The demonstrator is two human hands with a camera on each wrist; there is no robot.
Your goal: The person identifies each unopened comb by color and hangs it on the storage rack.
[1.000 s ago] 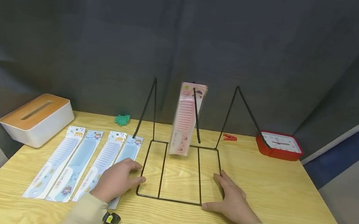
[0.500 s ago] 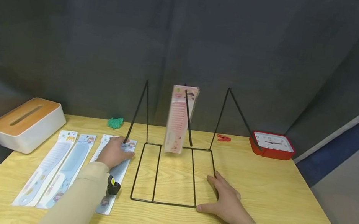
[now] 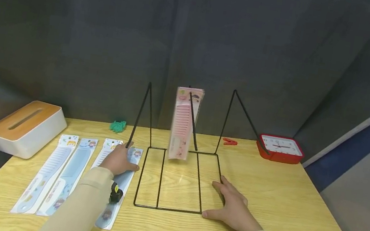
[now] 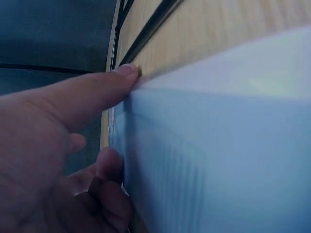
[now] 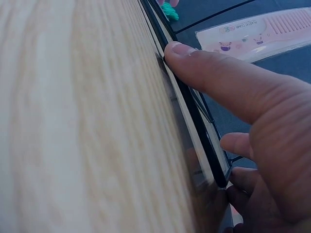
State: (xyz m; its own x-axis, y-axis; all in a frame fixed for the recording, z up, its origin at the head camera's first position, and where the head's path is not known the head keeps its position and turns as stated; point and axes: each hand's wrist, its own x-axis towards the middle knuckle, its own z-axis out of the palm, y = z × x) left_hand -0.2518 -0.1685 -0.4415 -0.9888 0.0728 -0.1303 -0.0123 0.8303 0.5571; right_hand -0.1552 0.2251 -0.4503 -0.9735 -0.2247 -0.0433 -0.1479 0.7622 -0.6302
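Observation:
My left hand holds a packaged light blue comb by its two long edges, near the upper end. In the left wrist view the thumb lies along one edge of the packet and the fingers bend at the other. The packet lies at the left side of a black wire rack. At the rack's front right corner my right hand grips the base wire, its thumb on the front bar. A packaged pink comb hangs on the rack's middle hook, with another packet edge behind it.
More packaged combs lie left of my left hand: one partly covered, a blue one and a lilac one. Behind stand a tissue box, a green tangle, a red clip and a red clock.
My left hand has moved from the rack's left side onto the nearest blue comb packet. That packet has since slid slightly toward me. The right hand stays on the rack; the view has shifted a little.

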